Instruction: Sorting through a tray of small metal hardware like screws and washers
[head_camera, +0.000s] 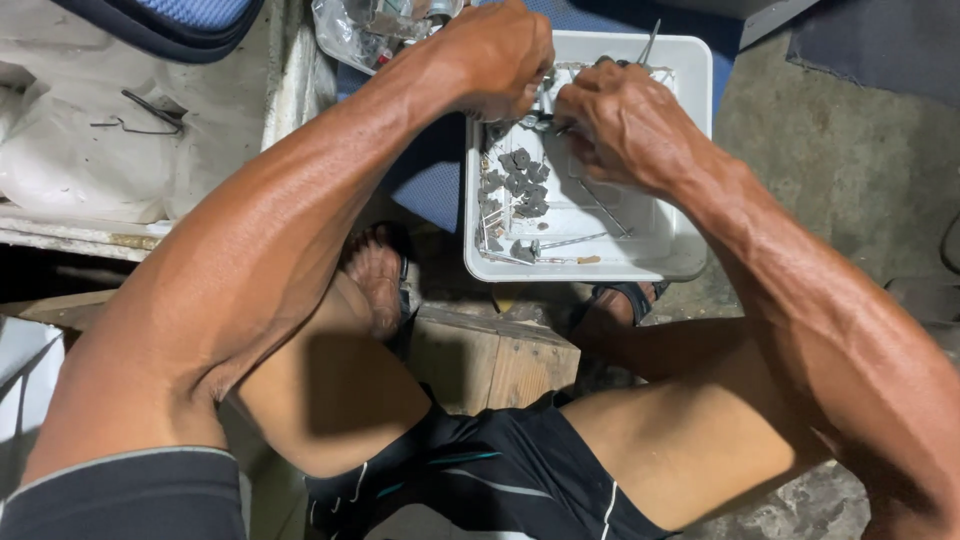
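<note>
White plastic tray (690, 160) on the concrete floor (840, 150): holds a cluster of small grey metal parts (520, 185) and thin rods (600, 205). Left hand (495, 60) and right hand (620, 120) meet above its far end, fingers pinched on a small metal piece (545, 118), detail hidden. Wooden block (490, 355) below.

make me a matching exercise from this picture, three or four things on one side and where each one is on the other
Things:
1. white tray
2. small grey parts
3. left hand
4. bent wire

Places:
A. on the white sack at far left
B. heaped inside the tray, on its left side
C. on the floor beyond the feet
D. over the tray's top left corner

Pairs: 1-C, 2-B, 3-D, 4-A
</note>
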